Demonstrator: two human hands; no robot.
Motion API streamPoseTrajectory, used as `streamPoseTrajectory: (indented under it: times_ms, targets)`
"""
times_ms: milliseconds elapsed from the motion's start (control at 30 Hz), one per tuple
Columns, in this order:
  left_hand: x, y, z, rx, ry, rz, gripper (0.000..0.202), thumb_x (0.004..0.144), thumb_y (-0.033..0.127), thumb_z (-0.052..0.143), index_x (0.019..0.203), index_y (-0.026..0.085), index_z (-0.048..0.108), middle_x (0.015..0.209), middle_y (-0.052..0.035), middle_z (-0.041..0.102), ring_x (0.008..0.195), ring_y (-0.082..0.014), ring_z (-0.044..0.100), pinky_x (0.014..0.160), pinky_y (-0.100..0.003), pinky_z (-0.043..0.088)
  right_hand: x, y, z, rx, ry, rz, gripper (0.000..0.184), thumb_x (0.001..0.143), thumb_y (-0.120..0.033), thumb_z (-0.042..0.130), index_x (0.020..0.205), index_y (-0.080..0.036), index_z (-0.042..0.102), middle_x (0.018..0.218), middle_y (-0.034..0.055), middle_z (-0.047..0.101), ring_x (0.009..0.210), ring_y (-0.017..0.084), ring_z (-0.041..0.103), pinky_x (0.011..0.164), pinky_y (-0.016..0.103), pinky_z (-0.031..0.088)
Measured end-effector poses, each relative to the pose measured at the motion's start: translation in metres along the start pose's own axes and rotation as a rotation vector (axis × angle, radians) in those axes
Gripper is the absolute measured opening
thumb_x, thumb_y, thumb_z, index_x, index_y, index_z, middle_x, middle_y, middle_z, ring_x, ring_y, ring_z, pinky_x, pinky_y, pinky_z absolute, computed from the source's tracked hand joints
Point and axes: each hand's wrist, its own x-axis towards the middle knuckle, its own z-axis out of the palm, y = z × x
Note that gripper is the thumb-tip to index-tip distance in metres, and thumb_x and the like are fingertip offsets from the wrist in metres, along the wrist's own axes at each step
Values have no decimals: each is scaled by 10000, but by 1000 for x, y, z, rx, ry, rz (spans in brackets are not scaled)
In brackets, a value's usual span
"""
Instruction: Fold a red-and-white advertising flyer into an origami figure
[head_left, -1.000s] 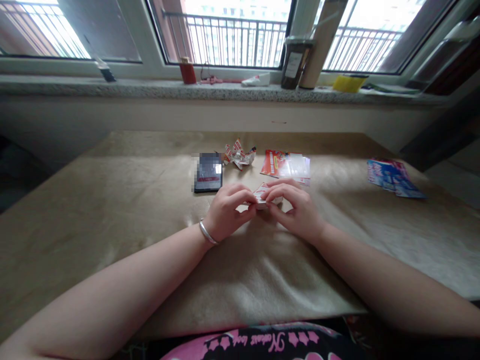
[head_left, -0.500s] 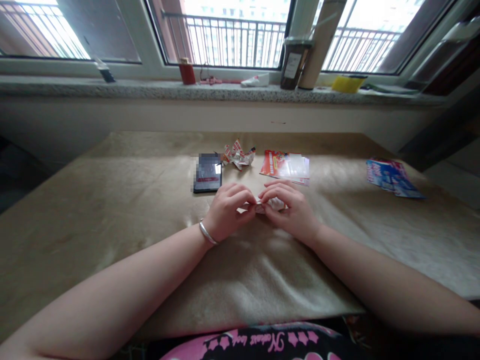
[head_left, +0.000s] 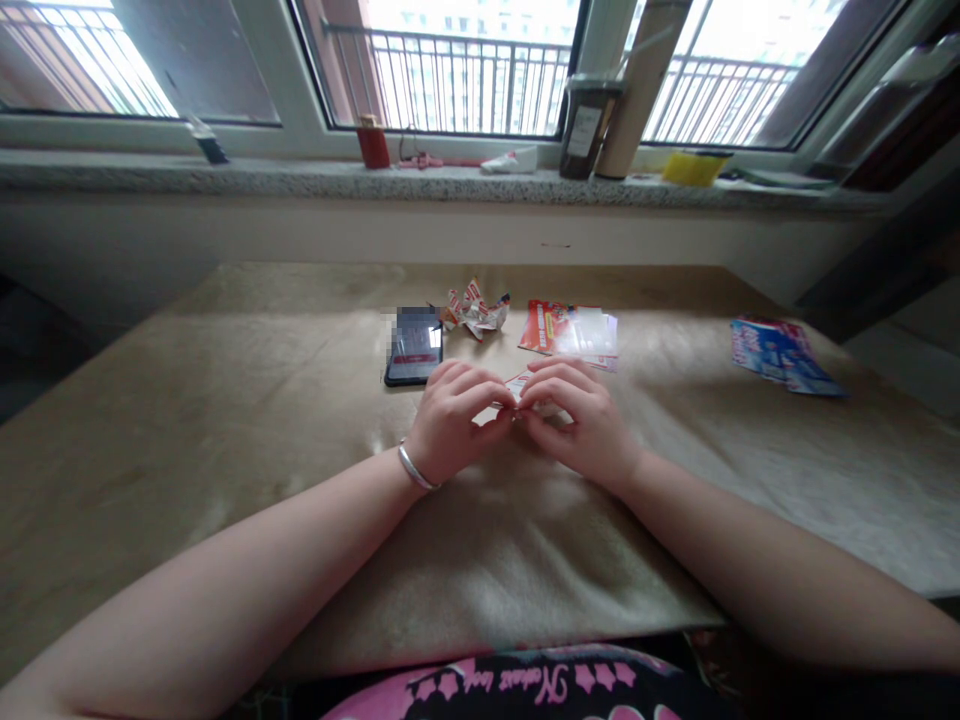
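My left hand (head_left: 461, 415) and my right hand (head_left: 576, 415) meet above the middle of the table, each with thumb and fingers pinched together. Between them they grip a small white wrapper (head_left: 517, 384) with red print, partly hidden behind the fingers. What lies inside it, if anything, I cannot make out. Just beyond my left hand is a dark phone (head_left: 415, 350), lying flat. A crumpled white-and-red wrapper (head_left: 478, 312) rests to the right of the phone. Behind my right hand lie a red printed packet and pale sheets (head_left: 570, 330).
The table (head_left: 300, 420) has a beige, creased cover. Several blue printed packets (head_left: 784, 355) lie fanned out at its right. On the stone windowsill (head_left: 300, 180) stand a red container (head_left: 373, 146), a dark lidded jar (head_left: 586, 128), a cardboard tube (head_left: 637, 90) and a yellow item (head_left: 694, 168).
The small wrapper has turned in my fingers: a red-printed part now sticks up behind them, and the pale bulge inside my right hand shows less. Both hands stay nearly in place.
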Motion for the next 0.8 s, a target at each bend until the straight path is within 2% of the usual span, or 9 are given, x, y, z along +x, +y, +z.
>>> streamPoseTrajectory:
  times_ms: [300,467,800]
  targets:
    - [0,2,-2,54,-95,37,34,813,240,594,791,219,609,817,16,685,746,-151,565,768,-329,394,0,2,-1,-45,-55,-71,87,769,-178,597,808,-255,597,856,9,663,1023,209,569,901,386,469]
    - [1,2,-3,53,-79,46,112,831,255,592,726,226,615,788,27,686,719,-139,552,767,-325,384,-1,1,-1,-103,-53,-23,91,748,-164,599,793,-241,579,854,14,653,1042,218,562,918,392,458]
    - [0,1,-3,2,-47,32,102,817,253,612,722,222,627,758,26,679,710,-137,536,753,-321,380,2,2,-4,-128,-33,-19,98,719,-138,592,742,-231,571,824,18,647,1013,218,567,893,377,469]
